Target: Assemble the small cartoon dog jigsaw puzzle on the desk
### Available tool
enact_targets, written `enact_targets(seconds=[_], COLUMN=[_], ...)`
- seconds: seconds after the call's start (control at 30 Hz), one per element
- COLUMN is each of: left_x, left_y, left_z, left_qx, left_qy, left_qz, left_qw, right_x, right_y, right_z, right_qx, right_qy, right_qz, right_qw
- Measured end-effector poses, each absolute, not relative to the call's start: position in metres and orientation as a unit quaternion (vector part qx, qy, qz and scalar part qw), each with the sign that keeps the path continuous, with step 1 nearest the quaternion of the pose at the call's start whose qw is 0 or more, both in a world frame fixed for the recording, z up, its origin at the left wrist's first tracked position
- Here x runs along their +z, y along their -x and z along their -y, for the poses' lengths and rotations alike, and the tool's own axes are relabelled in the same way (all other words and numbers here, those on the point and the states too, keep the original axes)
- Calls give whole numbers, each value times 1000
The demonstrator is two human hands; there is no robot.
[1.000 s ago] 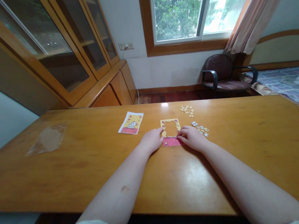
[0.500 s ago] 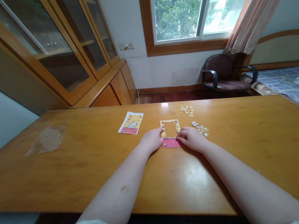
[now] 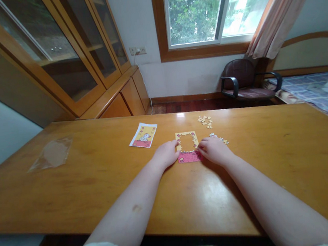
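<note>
A partly assembled jigsaw puzzle lies flat before me, with a pink strip along the bottom and a yellow border around an open middle. At its left edge rests my left hand, thumb and forefinger apart and touching the border. My right hand is at the lower right edge, its fingers bent and close together; whether a piece is between them is hidden. Just beyond that hand lies a pile of loose puzzle pieces, partly covered by it. Farther back is another group of pale pieces.
A picture card showing a white figure on yellow and pink lies left of the puzzle. A clear plastic bag is at the far left of the wooden table. Beyond the table stand a chair and a glass-fronted cabinet.
My right hand has shifted slightly right, from the pink strip's upper edge to the puzzle's right side, covering more of the near pile. My left hand has stayed in place.
</note>
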State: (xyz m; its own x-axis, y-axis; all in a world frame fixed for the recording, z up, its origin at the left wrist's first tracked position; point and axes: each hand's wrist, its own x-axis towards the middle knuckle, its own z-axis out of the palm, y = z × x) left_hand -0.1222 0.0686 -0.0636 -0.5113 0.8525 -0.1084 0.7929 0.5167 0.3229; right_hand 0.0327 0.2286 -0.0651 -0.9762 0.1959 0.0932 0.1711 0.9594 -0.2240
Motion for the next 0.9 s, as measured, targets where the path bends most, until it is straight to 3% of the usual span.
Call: enact_targets(seconds=[0.17,0.3,0.9], left_x=[-60,-60,-60], left_y=[121,121,121], left_z=[-68,-69,-68], left_qx=[127,133,147], left_qy=[-470,-468,-470], left_qz=[-865,-865,-861], left_qw=[121,127,125], right_x=[-55,-56,-67], right_y=[-43,-50,-45], right_z=[-254,-279,-275], right_qx=[-12,12,114], right_qy=[329,430,391], right_qz=[943,903,913], right_qw=[49,1,16])
